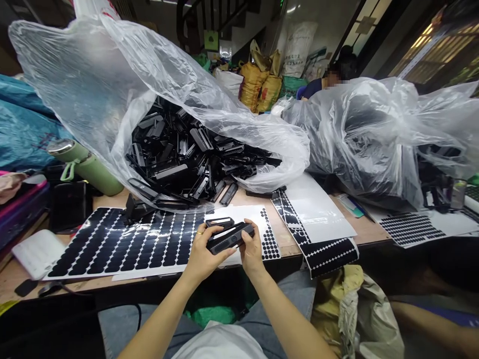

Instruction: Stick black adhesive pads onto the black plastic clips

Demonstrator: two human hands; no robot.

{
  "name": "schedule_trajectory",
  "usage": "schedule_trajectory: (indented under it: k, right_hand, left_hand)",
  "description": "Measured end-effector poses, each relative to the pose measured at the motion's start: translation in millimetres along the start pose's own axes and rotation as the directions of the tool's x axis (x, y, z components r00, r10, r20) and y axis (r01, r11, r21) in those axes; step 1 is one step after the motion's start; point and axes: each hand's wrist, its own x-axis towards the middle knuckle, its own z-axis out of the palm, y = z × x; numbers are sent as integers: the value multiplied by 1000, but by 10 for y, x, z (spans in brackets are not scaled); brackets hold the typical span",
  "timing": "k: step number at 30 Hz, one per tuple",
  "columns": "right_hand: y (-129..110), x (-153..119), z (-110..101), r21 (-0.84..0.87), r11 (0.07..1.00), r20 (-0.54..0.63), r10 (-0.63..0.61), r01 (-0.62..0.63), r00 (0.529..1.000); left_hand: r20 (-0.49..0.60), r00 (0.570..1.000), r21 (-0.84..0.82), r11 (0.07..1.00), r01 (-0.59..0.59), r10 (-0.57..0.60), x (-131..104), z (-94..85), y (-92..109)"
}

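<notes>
A black oblong plastic part (230, 238) is held between both hands above the table's front edge. My left hand (204, 252) grips its left end, fingers behind and thumb in front. On its right end, my right hand (250, 247) is closed with the thumb on the near face. Just behind lies another black part (220, 222). Beneath and to the left, a sheet of black oblong stickers (130, 239) lies flat; small round black stickers (270, 239) are on the sheet to the right. An open clear plastic bag (277, 139) full of black parts (172, 172) stands behind.
A green bottle (93, 172) leans at the left, near a white box (39, 253). More sticker sheets (333, 254) overhang the table edge (292, 244) at right. Another clear bag (359, 139) stands behind them. A person (318, 87) sits beyond; another person's arm (430, 319) shows at lower right.
</notes>
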Motion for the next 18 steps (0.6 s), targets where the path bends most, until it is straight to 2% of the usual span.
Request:
schedule_trajectory:
  k: [3, 5, 7, 8, 10, 13, 15, 18]
  right_hand:
    - [35, 21, 6, -87, 996, 9, 9, -8, 1000]
    - [11, 142, -84, -276, 961, 46, 9, 4, 999]
    - [-62, 358, -261, -553, 833, 45, -8, 31, 999]
    - [-108, 489, -370, -713, 701, -12, -55, 30, 998]
    - [-196, 749, -591, -792, 611, -92, -128, 6, 988]
    - [-264, 1022, -825, -851, 524, -106, -149, -12, 983]
    - [-277, 1094, -885, -874, 485, -91, -144, -9, 985]
    - [-312, 1054, -841, -888, 459, -57, -129, 9, 990]
  left_hand:
    - [84, 996, -8, 999, -37, 38, 19, -46, -40]
    - [69, 998, -13, 1000, -8, 9, 34, -52, -75]
    - [36, 997, -26, 998, 64, -63, 55, -49, -116]
    - [28, 995, -28, 995, 101, -100, 65, -47, -138]
    - [33, 988, -11, 989, 150, -150, 86, -46, -182]
    - [104, 984, 51, 989, 141, -146, 106, -45, -239]
    - [161, 980, 76, 991, 110, -121, 112, -43, -271]
    - [204, 975, 80, 994, 70, -85, 120, -49, -304]
